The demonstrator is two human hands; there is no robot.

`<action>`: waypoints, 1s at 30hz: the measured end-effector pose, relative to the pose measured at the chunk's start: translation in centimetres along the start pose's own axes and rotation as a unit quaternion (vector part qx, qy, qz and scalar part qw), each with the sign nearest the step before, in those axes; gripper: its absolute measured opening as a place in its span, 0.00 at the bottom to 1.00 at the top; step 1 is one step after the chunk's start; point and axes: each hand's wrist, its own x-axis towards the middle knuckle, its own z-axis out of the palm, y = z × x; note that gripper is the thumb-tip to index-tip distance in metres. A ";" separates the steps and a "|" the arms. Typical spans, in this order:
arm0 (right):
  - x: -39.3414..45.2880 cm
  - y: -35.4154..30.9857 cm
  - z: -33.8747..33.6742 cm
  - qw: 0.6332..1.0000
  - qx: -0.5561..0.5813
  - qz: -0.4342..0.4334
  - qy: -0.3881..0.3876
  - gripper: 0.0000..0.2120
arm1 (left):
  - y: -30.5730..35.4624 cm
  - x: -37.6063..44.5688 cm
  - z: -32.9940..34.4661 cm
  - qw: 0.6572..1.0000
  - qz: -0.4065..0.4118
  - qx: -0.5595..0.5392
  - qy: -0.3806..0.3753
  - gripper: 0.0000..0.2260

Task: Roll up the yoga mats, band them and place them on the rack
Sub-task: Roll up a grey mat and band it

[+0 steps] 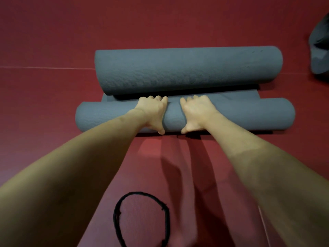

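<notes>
A grey-blue yoga mat roll [240,114] lies crosswise on the red floor, with a short flat strip of the same mat showing just beyond it. My left hand [154,113] and my right hand [195,113] grip this roll at its middle, fingers curled over the top and thumbs at its near side. A thicker grey-blue roll [187,70] lies parallel right behind it, on the far end of that flat strip. A black elastic band [140,218] lies as a loop on the floor between my forearms.
Red floor matting [53,104] surrounds everything, with a seam line running across at the left. A dark grey crumpled object [320,49] sits at the right edge.
</notes>
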 end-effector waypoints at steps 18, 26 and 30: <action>-12.6 -6.0 -1.7 0.997 0.012 -0.057 -0.056 0.41 | 4.8 -13.0 2.2 0.997 0.038 -0.034 -0.049 0.42; -15.1 -7.2 -1.9 0.991 0.026 -0.089 -0.097 0.42 | 4.8 -16.2 2.9 0.989 0.068 -0.101 -0.079 0.43; -15.1 -6.5 -1.3 0.984 0.107 -0.038 -0.139 0.54 | 4.2 -15.9 3.2 0.984 0.072 -0.148 -0.067 0.44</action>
